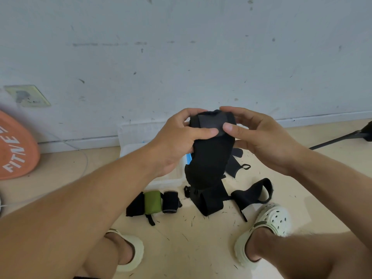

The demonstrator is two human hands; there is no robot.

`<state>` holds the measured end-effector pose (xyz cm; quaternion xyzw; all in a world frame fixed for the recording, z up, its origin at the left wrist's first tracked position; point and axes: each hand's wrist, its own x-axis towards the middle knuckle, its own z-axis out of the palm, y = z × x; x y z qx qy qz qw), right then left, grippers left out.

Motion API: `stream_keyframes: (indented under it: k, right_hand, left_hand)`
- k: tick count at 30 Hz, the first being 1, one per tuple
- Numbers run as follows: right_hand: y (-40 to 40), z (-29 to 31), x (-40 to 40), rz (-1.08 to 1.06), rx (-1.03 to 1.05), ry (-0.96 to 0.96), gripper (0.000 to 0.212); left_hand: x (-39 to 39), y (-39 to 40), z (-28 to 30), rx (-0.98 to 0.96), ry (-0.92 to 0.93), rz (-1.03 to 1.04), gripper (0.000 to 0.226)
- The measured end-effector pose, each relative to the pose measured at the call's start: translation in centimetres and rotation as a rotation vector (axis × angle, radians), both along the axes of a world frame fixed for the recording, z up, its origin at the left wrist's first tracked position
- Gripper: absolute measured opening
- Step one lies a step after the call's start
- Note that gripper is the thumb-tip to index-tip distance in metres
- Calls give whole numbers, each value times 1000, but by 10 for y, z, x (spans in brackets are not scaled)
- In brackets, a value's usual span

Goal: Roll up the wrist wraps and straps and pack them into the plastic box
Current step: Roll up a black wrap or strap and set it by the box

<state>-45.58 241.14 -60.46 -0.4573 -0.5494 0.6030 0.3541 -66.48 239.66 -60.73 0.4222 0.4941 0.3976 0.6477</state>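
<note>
My left hand (177,137) and my right hand (259,135) both grip a black wrist wrap (211,150) held up in front of me. Its top end is partly rolled between my thumbs and fingers, and the loose tail hangs down to the floor. Behind my hands sits the clear plastic box (138,137) against the wall. On the floor lie a rolled green wrap (152,202), a rolled black wrap (170,201), another black roll (134,206), and loose black straps (251,193).
An orange weight plate (14,146) leans at the left by the wall. A black stand leg (342,137) crosses the floor at the right. My feet in pale clogs (269,226) stand on the tiled floor near the straps.
</note>
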Motion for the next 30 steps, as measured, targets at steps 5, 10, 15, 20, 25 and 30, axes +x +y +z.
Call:
stream_keyframes:
  k: [5, 10, 15, 20, 25, 30]
  right_hand:
    - [1, -1, 3, 87, -34, -25, 48]
    - [3, -2, 5, 51, 32, -15, 52]
    - [4, -3, 5, 10, 128, -24, 51]
    - [1, 0, 2, -55, 213, -34, 51]
    - [-2, -2, -4, -96, 261, -46, 49]
    - [-3, -3, -8, -117, 241, -91, 49]
  left_hand:
    - [-1, 0, -3, 43, 57, -18, 46]
    - [0, 0, -6, 62, 84, -29, 52]
    - [3, -1, -5, 13, 109, -71, 46]
    - [5, -4, -3, -56, 123, -135, 54]
    - [8, -8, 3, -86, 102, -143, 58]
    - [9, -7, 2, -97, 84, -18, 38]
